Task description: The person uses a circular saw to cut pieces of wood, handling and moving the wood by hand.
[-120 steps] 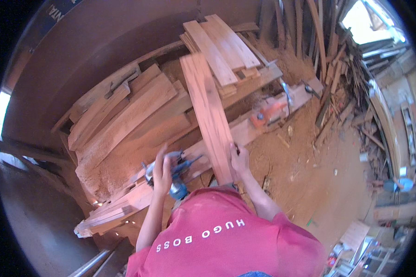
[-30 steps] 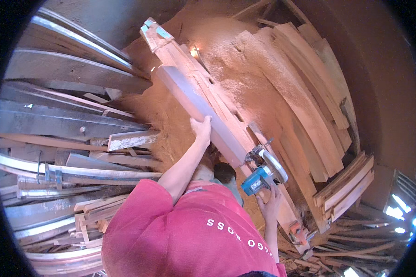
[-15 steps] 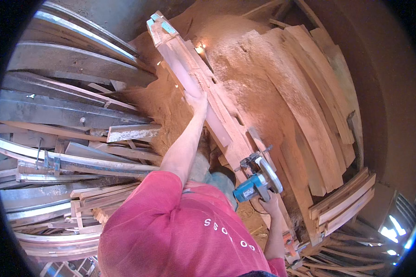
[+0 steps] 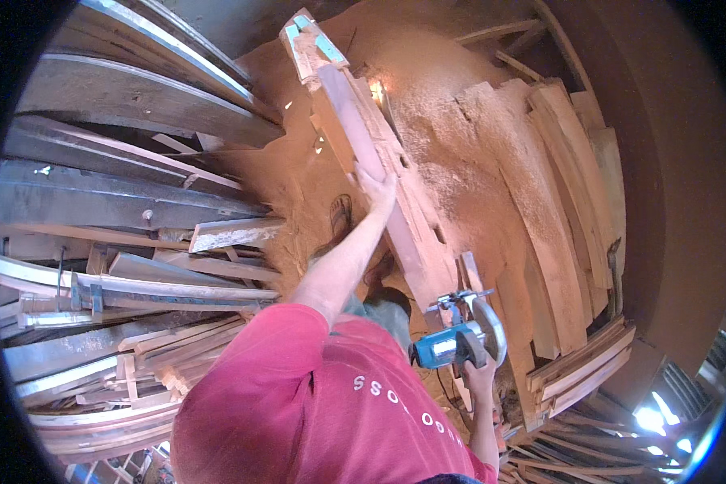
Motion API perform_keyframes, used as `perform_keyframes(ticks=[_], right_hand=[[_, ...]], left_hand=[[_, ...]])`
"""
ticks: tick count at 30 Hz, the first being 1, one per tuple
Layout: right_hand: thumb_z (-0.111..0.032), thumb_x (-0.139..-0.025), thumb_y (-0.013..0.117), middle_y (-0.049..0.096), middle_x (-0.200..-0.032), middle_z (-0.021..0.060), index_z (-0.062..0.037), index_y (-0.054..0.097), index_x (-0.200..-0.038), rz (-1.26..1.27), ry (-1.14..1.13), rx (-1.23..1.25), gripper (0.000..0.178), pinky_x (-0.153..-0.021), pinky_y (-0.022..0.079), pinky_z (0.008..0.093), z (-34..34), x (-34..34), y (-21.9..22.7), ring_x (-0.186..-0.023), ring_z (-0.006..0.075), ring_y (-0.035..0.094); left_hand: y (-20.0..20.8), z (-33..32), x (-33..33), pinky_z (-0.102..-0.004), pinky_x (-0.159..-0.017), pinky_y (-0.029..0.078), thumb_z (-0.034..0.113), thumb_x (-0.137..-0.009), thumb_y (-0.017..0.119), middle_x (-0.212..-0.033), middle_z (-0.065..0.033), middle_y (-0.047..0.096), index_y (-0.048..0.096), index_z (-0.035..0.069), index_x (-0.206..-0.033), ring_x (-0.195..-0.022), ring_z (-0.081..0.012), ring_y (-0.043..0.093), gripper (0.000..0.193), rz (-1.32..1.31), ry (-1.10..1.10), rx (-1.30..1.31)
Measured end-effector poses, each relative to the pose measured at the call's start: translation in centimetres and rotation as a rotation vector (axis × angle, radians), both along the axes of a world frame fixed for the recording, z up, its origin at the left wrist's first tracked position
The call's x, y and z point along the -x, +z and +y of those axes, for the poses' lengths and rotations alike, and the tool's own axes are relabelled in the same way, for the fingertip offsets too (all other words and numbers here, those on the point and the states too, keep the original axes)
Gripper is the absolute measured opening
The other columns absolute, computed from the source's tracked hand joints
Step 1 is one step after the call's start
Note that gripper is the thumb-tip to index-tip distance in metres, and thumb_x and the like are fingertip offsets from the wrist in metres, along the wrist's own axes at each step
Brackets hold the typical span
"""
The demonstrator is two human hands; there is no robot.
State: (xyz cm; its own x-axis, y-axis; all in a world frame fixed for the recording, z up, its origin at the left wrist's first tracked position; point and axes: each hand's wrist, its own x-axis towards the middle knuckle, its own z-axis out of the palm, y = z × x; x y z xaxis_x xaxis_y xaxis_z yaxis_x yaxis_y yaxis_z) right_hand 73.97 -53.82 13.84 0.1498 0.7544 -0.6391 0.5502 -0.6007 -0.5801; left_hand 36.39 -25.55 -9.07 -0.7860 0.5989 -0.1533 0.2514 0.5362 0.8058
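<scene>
left hand (image 4: 378,192) on plank (image 4: 353,121); right hand (image 4: 481,376) holding blue circular saw (image 4: 444,348); left grip unclear

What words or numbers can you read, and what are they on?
Shirt: slanted white letters, some hard to make out; I won't copy printed words.
Saw: whitish label, too small to read.
I see no other writing.

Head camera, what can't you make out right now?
All in the head view:
Circular saw: blade hidden by its silvery guard.
Right hand: some fingers hidden behind the saw's dark handle.
Left hand: it hides whether its fingers curl under the plank.
Orange object: partly covered by the right forearm.
Bright openings at right: detail lost to glare.
</scene>
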Motion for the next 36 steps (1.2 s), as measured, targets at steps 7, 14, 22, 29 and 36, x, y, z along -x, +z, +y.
perform_keyframes(ticks=[7,14,22,29,36], right_hand=[[-0.004,-0.075,0.069,0.071,-0.1,0.0109,0.0052,0.066,-0.116,-0.097,-0.198,-0.129,0.042,-0.088,0.051,0.0341,1.1,6.2,5.1,-0.095,0.0198,0.066],[-0.009,-0.077,0.076,0.073,-0.101,0.0146,0.0023,0.066,-0.114,-0.097,0.048,-0.297,0.04,-0.089,0.053,0.0359,7.9,14.7,9.6,-0.095,0.0227,0.07],[-0.009,-0.069,0.078,0.073,-0.107,0.0201,0.0014,0.066,-0.117,0.129,0.253,-0.381,0.05,-0.086,0.056,0.0376,8.8,16.2,2.2,-0.097,0.0329,0.073],[-0.007,-0.067,0.078,0.072,-0.104,0.0227,0.0027,0.066,-0.117,0.228,0.311,-0.448,0.053,-0.084,0.058,0.0398,6.8,16.6,-1.3,-0.096,0.0361,0.073],[-0.006,-0.067,0.077,0.072,-0.1,0.0221,0.0027,0.066,-0.116,0.247,0.309,-0.554,0.051,-0.078,0.058,0.0406,5.7,16.7,-3.6,-0.089,0.0373,0.073]], left_hand=[[-1.0,6.9,4.1,-0.0553,-0.123,0.018,0.027,-0.071,0.082,-0.155,-0.0334,0.029,0.022,-0.003,-0.156,-0.146,-0.0502,0.023,0.108,-0.045,0.107,-0.139],[-0.4,7.2,8.6,-0.0448,-0.118,0.031,0.033,-0.076,0.084,-0.149,-0.031,0.041,0.03,-0.006,-0.151,-0.137,-0.0402,0.041,0.101,-0.227,-0.054,-0.105],[8.3,-6.1,8.9,-0.0316,-0.07,0.053,0.052,-0.098,0.062,-0.074,-0.009,0.071,0.074,-0.003,-0.091,-0.075,-0.014,0.069,0.057,-0.447,-0.283,0.321],[8.1,-9.2,2.9,-0.0327,-0.077,0.053,0.055,-0.093,0.064,-0.089,-0.0132,0.072,0.067,-0.007,-0.122,-0.081,-0.0188,0.066,0.068,-0.475,-0.637,0.349],[9.1,-10.0,2.9,-0.0333,-0.077,0.054,0.05,-0.084,0.073,-0.076,-0.0126,0.069,0.053,-0.001,-0.145,-0.075,-0.0185,0.068,0.082,-0.388,-0.616,0.318]])
